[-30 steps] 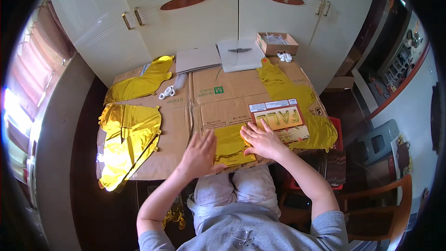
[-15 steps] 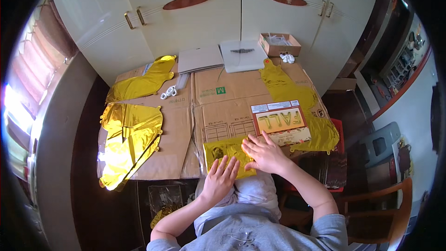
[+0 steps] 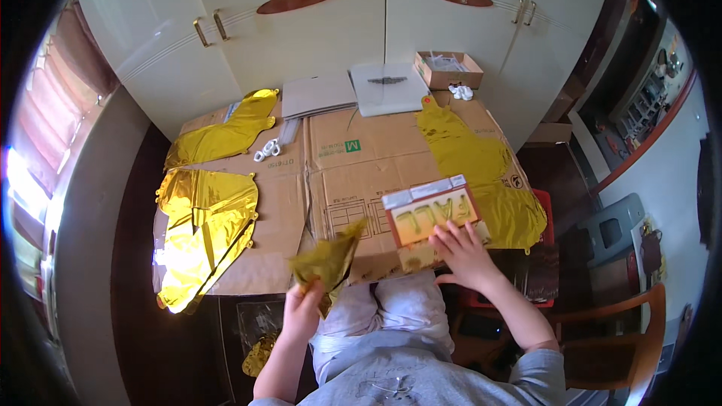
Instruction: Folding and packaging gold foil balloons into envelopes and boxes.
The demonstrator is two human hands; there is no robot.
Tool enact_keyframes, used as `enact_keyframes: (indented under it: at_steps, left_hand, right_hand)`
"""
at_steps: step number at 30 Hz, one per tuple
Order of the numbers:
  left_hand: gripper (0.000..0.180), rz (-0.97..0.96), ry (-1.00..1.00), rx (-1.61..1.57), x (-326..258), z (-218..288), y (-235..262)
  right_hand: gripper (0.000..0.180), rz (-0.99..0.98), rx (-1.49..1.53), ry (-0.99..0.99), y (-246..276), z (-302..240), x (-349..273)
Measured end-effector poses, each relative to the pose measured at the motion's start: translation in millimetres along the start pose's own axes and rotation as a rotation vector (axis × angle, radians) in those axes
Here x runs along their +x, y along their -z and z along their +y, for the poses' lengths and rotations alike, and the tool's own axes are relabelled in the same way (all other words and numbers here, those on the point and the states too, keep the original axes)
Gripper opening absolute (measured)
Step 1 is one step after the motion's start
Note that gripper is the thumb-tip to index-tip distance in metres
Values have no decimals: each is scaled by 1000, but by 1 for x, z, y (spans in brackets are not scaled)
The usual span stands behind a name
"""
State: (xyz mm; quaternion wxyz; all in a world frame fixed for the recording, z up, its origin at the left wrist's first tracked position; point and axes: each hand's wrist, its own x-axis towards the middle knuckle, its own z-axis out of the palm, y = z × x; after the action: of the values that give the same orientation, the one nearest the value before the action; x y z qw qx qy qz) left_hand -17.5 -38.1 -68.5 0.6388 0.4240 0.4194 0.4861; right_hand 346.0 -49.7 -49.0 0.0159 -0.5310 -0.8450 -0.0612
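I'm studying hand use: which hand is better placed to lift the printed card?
Likely the right hand: it rests on the printed card, while the left hand is occupied, gripping the folded gold foil balloon.

On cardboard [image 3: 368,139]: at left, front foil sheet [image 3: 214,218] and rear foil sheet [image 3: 218,137], small rings [image 3: 267,150] right of the latter; along the rear, left to right, panel stack [image 3: 320,95], single panel [image 3: 391,98], open box [image 3: 451,79]; at right, third foil sheet [image 3: 474,150]. Near the front edge: folded foil [image 3: 323,259] in left hand [image 3: 303,314], left of packet [image 3: 421,227] under right hand [image 3: 466,262].
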Motion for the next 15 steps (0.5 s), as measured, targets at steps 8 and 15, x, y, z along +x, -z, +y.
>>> enact_keyframes:
  at_steps: [8, 15]
  left_hand:
    - [38, 34, 92, -761, 5, 14, 12]
    - [40, -81, 126, -774, -7, 30, -15]
  right_hand:
    - [19, 651, 185, 105, 28, -32, 9]
    - [18, 583, 1416, -349, 72, -28, 47]
